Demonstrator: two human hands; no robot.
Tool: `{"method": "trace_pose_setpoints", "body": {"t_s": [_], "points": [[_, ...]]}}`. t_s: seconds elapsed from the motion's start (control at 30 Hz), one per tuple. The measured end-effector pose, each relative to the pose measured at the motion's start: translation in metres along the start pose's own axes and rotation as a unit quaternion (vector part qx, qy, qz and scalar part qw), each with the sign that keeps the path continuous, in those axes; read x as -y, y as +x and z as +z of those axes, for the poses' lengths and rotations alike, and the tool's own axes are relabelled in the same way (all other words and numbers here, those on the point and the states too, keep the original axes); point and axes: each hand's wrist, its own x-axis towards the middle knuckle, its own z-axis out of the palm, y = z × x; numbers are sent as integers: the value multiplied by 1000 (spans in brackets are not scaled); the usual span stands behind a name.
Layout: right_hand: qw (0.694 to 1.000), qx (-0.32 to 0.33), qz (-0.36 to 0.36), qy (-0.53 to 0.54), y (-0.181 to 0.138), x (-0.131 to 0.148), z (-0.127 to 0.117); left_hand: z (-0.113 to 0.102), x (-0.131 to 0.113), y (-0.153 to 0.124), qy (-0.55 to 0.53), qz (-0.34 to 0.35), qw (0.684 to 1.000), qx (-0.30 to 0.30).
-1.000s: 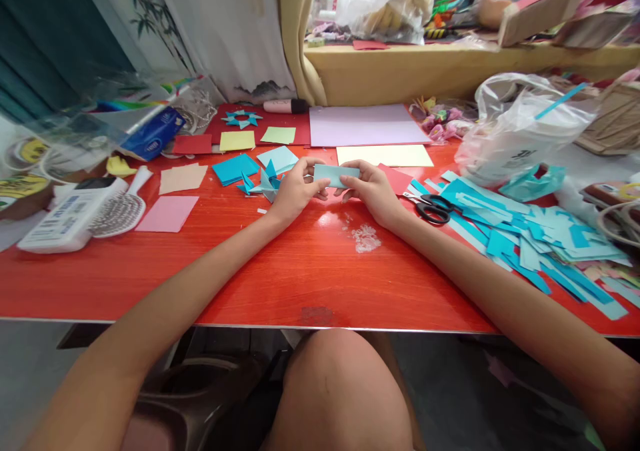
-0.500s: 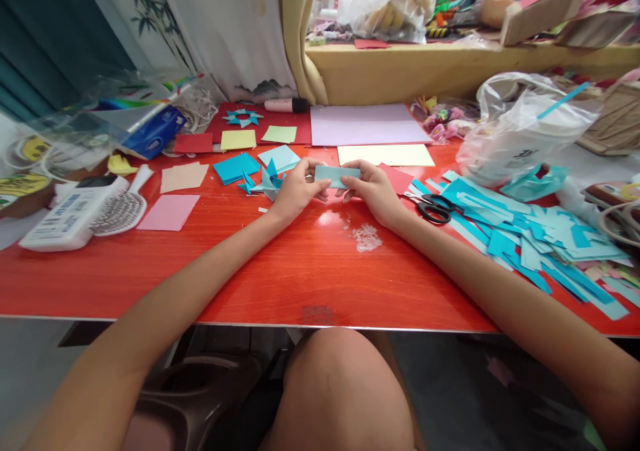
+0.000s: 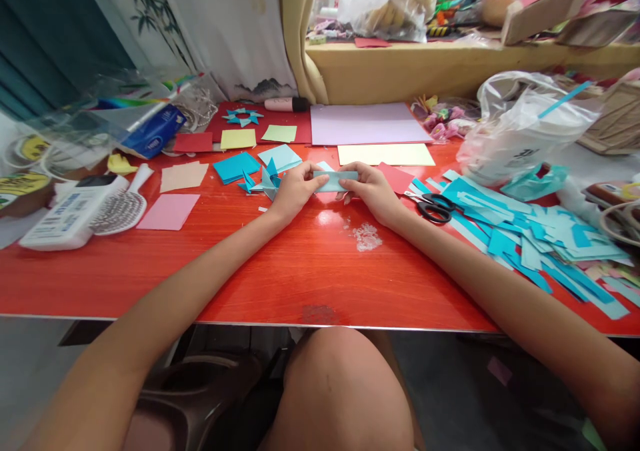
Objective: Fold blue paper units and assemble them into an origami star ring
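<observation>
Between my hands is a folded piece of light blue paper (image 3: 334, 182), with a paler flap showing along its top. My left hand (image 3: 299, 188) pinches its left end, thumb in front. The right end is gripped by my right hand (image 3: 367, 188), also thumb in front. Just left of my left hand lie folded blue origami pieces (image 3: 267, 180). A stack of blue paper squares (image 3: 237, 168) and a light blue square (image 3: 280, 158) are behind them. Black-handled scissors (image 3: 434, 208) rest to the right of my right hand.
Blue paper strips (image 3: 540, 231) spread over the right side of the red table (image 3: 280, 271). A hairbrush (image 3: 123, 208) and a white box (image 3: 75, 214) lie at left. A bagged cup (image 3: 530, 134) stands at right, a lilac sheet (image 3: 370, 124) at the back.
The folded paper has tipped slightly and shifted a little left and down, so a paler flap now shows above its top edge. Both hands still hold it.
</observation>
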Motion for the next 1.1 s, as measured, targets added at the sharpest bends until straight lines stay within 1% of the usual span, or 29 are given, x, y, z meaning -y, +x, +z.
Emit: {"method": "trace_pose_setpoints", "body": {"t_s": [0.1,0.2,0.27,0.33,0.43,0.5,0.57,0.67,0.77,0.9,0.97,1.03,1.1], "points": [[1000,-5,0,7,0,0,0,-2,1,0,44,20,999,-14],[999,-37,-8,22,2,-2,-2,-2,0,0,64,21,998,-6],[997,-58,-10,46,3,-4,-4,-1,-1,0,61,11,998,1],[995,-72,1,72,4,-4,-6,0,-1,0,36,-2,999,5],[993,-74,27,88,4,-4,-7,1,-2,0,-18,-15,1000,1],[993,-67,36,85,4,-4,-8,1,-3,-1,-36,-19,999,2],[994,-65,37,81,4,-3,-9,0,-4,-1,-26,-13,1000,11],[995,-69,34,64,3,-3,-9,1,-5,-3,23,-2,999,28],[998,-47,31,27,1,0,-6,2,-9,-4,41,-12,998,47],[996,54,44,-49,-2,3,-1,4,-13,-5,53,-1,997,48],[992,81,53,-78,-3,4,0,3,-14,-6,59,15,997,51],[994,67,49,-71,-3,4,1,3,-15,-6,49,25,997,48],[998,27,35,-43,-2,4,1,2,-15,-7,27,27,999,34]]}}
